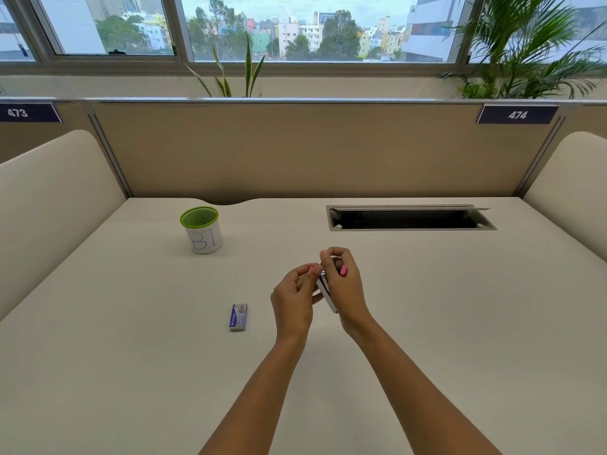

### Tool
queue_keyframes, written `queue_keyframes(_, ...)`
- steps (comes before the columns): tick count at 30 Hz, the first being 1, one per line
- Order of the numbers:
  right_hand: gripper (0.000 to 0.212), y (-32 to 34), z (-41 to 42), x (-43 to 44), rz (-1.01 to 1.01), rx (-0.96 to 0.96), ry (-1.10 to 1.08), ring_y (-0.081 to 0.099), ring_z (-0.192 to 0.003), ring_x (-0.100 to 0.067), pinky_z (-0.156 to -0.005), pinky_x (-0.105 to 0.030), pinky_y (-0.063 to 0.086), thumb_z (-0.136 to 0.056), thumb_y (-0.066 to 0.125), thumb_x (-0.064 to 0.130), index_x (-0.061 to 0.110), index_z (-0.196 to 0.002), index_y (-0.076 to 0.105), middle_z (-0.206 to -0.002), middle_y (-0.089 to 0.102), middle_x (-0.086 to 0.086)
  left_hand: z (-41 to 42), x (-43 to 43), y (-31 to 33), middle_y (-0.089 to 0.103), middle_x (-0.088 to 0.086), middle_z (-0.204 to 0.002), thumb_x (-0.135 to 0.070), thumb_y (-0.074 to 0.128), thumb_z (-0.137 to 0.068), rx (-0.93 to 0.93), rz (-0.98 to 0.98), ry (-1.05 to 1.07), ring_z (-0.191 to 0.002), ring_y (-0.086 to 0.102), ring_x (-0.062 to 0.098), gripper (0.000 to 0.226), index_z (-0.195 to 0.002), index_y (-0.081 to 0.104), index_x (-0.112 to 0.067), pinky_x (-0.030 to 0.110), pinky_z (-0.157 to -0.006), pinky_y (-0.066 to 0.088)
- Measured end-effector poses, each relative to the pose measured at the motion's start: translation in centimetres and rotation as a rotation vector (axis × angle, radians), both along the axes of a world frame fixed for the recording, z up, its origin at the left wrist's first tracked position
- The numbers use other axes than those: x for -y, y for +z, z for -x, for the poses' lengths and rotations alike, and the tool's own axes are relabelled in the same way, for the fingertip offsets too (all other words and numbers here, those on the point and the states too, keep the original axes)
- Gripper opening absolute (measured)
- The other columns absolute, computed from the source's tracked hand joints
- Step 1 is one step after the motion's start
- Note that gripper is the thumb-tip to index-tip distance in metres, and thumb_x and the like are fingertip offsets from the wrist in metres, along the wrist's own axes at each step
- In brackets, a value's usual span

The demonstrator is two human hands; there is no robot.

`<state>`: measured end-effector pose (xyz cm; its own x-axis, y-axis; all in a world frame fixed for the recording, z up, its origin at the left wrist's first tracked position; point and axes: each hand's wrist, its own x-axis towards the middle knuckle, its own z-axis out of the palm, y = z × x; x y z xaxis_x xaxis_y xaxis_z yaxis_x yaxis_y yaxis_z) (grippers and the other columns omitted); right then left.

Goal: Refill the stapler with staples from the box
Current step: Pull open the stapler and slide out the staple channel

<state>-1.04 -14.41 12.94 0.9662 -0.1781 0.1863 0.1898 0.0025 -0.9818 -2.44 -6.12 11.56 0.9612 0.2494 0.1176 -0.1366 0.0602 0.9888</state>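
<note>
Both hands meet just above the desk (427,323), working on the same small object: the right hand (345,287) is wrapped around the stapler (325,290), its pale metal body slanting down toward the wrist and a pink tip showing past the knuckles, while the left hand (293,298) pinches the other pink end between thumb and fingertips. Judging by this pose, the step in hand is opening the stapler to expose its staple channel; whether it is open yet cannot be told, since the fingers hide the hinge. To do it well, the right hand should keep the base steady while the left draws the top back evenly, without twisting, until the channel lies open and faces up. The staple box (238,316) lies flat on the desk to the left, near the left hand but apart from it, apparently shut. Farther back stands a green-rimmed pen cup (201,229).
</note>
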Motion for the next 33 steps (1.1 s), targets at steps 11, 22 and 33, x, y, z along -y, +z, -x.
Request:
queue_keyframes(11, 0.013, 0.6, -0.4, 2.0, 0.11, -0.087, 0.235, 0.063, -0.078, -0.001, -0.065, -0.015, 0.049, -0.09, 0.055, 0.04, 0.031, -0.09, 0.064, -0.086, 0.067, 0.009, -0.6, -1.3, 0.8, 0.074, -0.012, -0.074, -0.022, 0.065, -0.084, -0.011, 0.07, -0.101, -0.072, 0.072, 0.007, 0.007, -0.088, 0.07, -0.026, 0.017, -0.057, 0.056)
queue_keyframes(22, 0.008, 0.3, -0.1, 2.1, 0.264, -0.066, 0.218, 0.06, -0.074, -0.013, -0.074, -0.03, 0.054, -0.074, 0.067, 0.017, 0.018, -0.082, 0.063, -0.077, 0.065, 0.001, -1.5, -3.0, 0.8, 0.075, 0.002, -0.086, -0.02, 0.068, -0.081, -0.045, 0.073, -0.205, -0.08, 0.073, 0.016, 0.01, -0.089, 0.073, -0.021, 0.021, -0.063, 0.058)
queue_keyframes(33, 0.013, -0.4, 0.2, 1.3, 0.078, -0.048, 0.127, 0.056, -0.063, -0.008, -0.063, -0.02, 0.054, -0.071, 0.062, 0.018, 0.027, -0.063, 0.058, -0.061, 0.057, 0.011, -1.0, -1.7, 0.4, 0.073, -0.019, -0.071, -0.024, 0.066, -0.082, -0.002, 0.003, -0.129, -0.071, 0.071, 0.004, 0.01, -0.089, 0.074, -0.024, 0.01, -0.06, 0.052)
